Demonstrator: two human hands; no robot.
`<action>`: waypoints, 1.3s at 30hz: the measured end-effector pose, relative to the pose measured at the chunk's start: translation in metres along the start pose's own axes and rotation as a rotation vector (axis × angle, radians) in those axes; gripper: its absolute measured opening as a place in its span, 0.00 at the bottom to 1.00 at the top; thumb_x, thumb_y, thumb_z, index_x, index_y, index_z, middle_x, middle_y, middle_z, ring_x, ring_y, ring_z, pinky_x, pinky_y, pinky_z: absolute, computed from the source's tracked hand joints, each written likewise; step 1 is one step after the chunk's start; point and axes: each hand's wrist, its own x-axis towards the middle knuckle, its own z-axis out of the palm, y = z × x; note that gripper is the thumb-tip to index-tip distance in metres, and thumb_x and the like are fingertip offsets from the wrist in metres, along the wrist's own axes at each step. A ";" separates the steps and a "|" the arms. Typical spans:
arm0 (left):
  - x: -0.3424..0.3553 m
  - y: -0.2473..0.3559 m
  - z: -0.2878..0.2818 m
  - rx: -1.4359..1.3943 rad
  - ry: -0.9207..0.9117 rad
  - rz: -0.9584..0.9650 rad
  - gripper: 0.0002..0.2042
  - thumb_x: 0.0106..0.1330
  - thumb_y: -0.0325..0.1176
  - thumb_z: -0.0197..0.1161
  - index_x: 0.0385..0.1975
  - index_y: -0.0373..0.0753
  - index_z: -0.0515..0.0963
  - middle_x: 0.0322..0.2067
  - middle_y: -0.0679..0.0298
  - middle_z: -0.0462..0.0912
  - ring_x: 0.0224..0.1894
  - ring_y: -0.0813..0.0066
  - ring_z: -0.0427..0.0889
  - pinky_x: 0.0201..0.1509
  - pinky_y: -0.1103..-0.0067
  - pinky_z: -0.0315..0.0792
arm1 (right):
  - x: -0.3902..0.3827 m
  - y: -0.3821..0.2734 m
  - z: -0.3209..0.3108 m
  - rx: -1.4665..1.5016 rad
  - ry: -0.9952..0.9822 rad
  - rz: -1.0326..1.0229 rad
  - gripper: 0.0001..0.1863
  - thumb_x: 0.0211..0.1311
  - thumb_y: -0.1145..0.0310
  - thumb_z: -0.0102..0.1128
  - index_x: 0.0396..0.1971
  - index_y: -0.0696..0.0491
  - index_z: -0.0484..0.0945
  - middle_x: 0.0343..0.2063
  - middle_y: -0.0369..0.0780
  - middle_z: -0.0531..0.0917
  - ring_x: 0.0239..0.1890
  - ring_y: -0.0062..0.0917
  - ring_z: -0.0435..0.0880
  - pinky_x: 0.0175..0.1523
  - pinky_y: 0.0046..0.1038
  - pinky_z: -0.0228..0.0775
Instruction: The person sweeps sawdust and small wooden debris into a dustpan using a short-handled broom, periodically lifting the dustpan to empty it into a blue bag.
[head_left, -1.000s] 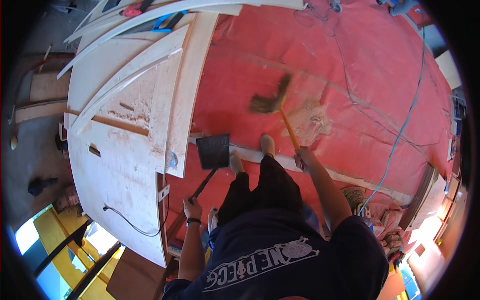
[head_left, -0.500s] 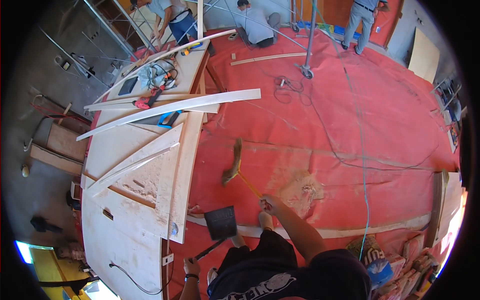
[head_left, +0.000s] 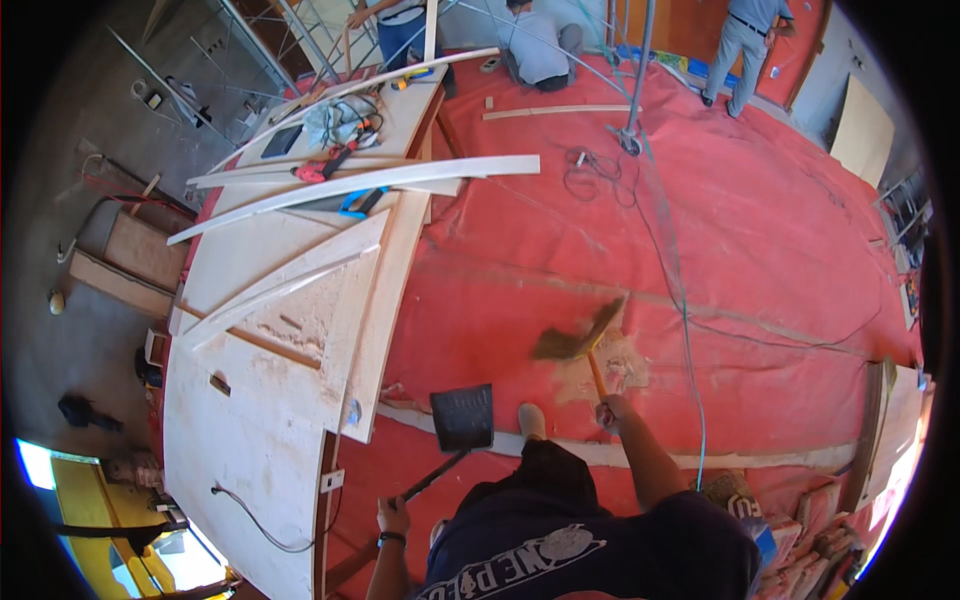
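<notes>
My right hand grips the orange handle of a small brush, whose bristles sweep over a pale patch of sawdust on the red floor covering. My left hand holds the long handle of a dark dustpan, which rests on the floor by my shoe. The pan lies to the left of the dust patch.
A long workbench of pale boards with curved white strips and tools runs along my left. A blue cable crosses the floor. Three people work at the far end. Stacked bricks lie at the lower right.
The view has tilted up toward the far end of the room. The brush has swung to the right over the dust patch. The dustpan stays by my foot.
</notes>
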 end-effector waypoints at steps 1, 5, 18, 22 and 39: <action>-0.005 -0.009 0.001 0.023 0.027 0.008 0.14 0.59 0.41 0.55 0.35 0.35 0.69 0.31 0.45 0.76 0.37 0.43 0.76 0.39 0.59 0.68 | -0.013 0.010 0.005 -0.016 -0.025 -0.036 0.06 0.55 0.77 0.44 0.22 0.52 0.61 0.10 0.32 0.61 0.09 0.17 0.63 0.12 0.15 0.58; -0.020 -0.024 0.017 0.045 0.060 0.033 0.15 0.60 0.42 0.55 0.34 0.34 0.69 0.32 0.45 0.76 0.37 0.44 0.76 0.38 0.60 0.69 | -0.046 0.020 0.012 -0.173 -0.258 -0.151 0.09 0.55 0.75 0.46 0.17 0.49 0.63 0.08 0.34 0.63 0.09 0.20 0.65 0.14 0.20 0.61; -0.178 -0.146 -0.019 0.092 0.143 -0.238 0.13 0.61 0.40 0.54 0.36 0.35 0.68 0.33 0.46 0.77 0.38 0.46 0.76 0.40 0.60 0.68 | -0.047 0.094 0.130 -0.057 -0.437 0.250 0.06 0.57 0.76 0.49 0.29 0.56 0.61 0.19 0.33 0.66 0.14 0.10 0.65 0.15 0.11 0.58; -0.206 -0.141 -0.039 0.102 0.146 -0.244 0.14 0.61 0.41 0.54 0.34 0.35 0.68 0.32 0.47 0.76 0.35 0.46 0.76 0.39 0.61 0.68 | 0.028 0.071 0.130 -0.018 -0.424 0.262 0.07 0.56 0.76 0.49 0.30 0.57 0.61 0.19 0.34 0.66 0.15 0.11 0.66 0.16 0.10 0.58; -0.104 -0.046 -0.020 0.114 0.247 -0.128 0.10 0.59 0.36 0.53 0.32 0.36 0.69 0.30 0.49 0.76 0.33 0.50 0.77 0.37 0.61 0.68 | -0.017 -0.027 -0.040 0.050 -0.009 -0.091 0.05 0.54 0.77 0.46 0.21 0.52 0.62 0.12 0.32 0.65 0.10 0.15 0.66 0.13 0.14 0.60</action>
